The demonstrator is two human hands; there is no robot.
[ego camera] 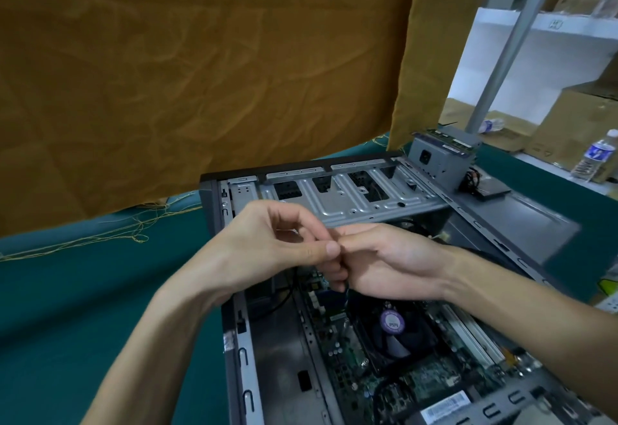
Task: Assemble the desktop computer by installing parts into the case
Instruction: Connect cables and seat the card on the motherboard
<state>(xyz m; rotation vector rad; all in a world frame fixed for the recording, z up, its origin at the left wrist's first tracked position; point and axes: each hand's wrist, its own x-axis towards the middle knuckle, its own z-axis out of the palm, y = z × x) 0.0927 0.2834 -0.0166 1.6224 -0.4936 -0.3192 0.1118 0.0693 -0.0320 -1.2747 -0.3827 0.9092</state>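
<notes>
An open grey computer case (pixel 234 351) lies on its side on a green cloth. Inside it sit a green motherboard (pixel 431 381) and a black CPU fan (pixel 394 331) with a purple sticker. A silver drive cage (pixel 347 197) spans the far end. Above the case my left hand (pixel 267 244) and my right hand (pixel 388 264) meet, fingers curled together. Both pinch a thin dark cable (pixel 346 294) that hangs down toward the fan. Its end is hidden between my fingers.
A grey power supply (pixel 441 157) with memory sticks on top stands beyond the case, right. The case's side panel (pixel 535 224) lies beside it. Brown cloth (pixel 200 73) hangs behind. A water bottle (pixel 595 157), cardboard boxes (pixel 582 123) and a shelf post (pixel 505 50) stand at right.
</notes>
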